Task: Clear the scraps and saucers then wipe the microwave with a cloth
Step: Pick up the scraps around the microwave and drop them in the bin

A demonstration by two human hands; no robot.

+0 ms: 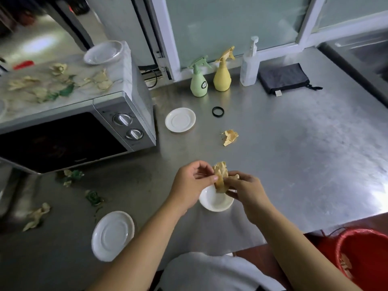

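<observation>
Scrap-clearing is the step in hand, and it looks early: both hands meet over a small bowl near the front edge of the counter, working a tan scrap between them. The left hand pinches the scrap's left side with thumb and fingertips, its other fingers curled. The right hand grips the scrap's lower right part, fingers folded round it, knuckles up. Both forearms reach in from the bottom of the view and converge above the bowl; the scrap is held clear of it, upright and crumpled.

The next move, as I judge it, calls for carrying this scrap to the red bin, which stands low at the right, off the counter's edge, with some scrap already inside. One hand would do, leaving the other free for the loose scrap lying farther back on the counter.

Much remains. More scraps, tan and green, litter the microwave top and the counter below its door at the left. Saucers are still out: one beside the microwave's dials, one at the near left, one on the microwave's back corner. A dark cloth lies folded at the back, just beside a clear pump bottle and near two spray bottles, untouched.
</observation>
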